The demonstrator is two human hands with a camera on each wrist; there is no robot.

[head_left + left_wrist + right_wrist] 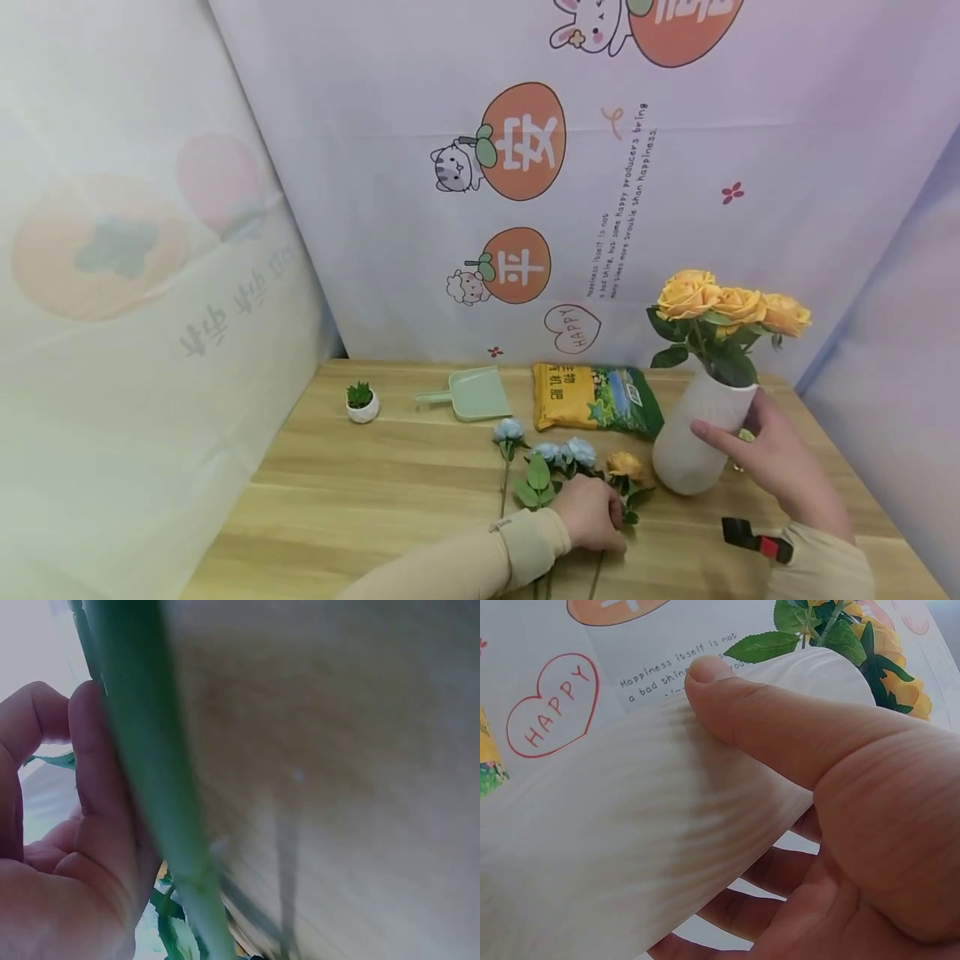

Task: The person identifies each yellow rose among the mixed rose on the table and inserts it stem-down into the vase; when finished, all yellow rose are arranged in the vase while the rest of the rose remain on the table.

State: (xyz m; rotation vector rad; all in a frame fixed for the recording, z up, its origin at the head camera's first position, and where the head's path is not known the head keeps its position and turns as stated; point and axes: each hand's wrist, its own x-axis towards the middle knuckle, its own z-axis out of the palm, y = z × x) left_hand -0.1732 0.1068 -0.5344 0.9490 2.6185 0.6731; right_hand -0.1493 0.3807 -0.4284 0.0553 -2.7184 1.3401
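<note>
A white ribbed vase (693,433) with several yellow roses (731,308) in it leans a little to the right. My right hand (787,467) holds it from the right side, thumb across the front in the right wrist view and fingers behind. On the table, my left hand (592,510) is down among the loose flowers, its fingers curled at the stem of a single yellow rose (624,467). A thick green stem (154,742) runs close past the left fingers in the left wrist view. Blue roses (579,452) and a leafy sprig (536,483) lie beside that hand.
Behind the flowers lies a yellow and green bag (592,398). A pale green dustpan (480,394) and a small potted plant (362,404) are farther left. Printed cloth (405,250) hangs behind the wooden table (337,500).
</note>
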